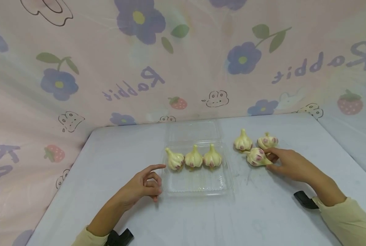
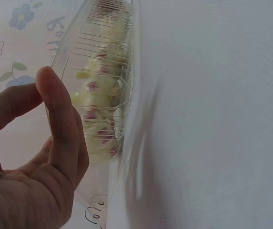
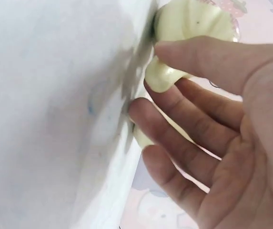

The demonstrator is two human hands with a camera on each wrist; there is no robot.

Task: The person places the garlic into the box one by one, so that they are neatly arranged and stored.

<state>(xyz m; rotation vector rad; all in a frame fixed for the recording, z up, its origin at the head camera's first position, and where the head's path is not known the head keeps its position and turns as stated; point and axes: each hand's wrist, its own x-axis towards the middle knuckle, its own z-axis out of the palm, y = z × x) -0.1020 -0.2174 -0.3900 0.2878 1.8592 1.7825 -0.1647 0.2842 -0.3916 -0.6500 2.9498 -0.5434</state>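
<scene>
Pinched in fingers of right hand (image 1: 289, 164): stem (image 3: 161, 80) of nearest right-side garlic bulb (image 1: 255, 156). Just left of clear plastic clamshell (image 1: 196, 186): left hand (image 1: 137, 189), fingers loosely bent.

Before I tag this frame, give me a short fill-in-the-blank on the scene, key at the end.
1. Inside the clear container, the garlic bulbs in the row number ____.
2. The hand pinching a purple-streaked bulb outside the container is the person's ____ one.
3. The container's lid is not shut but ____.
4. The mirrored purple lettering on the backdrop spells ____.

Missing words: three; right; open; Rabbit.
</scene>
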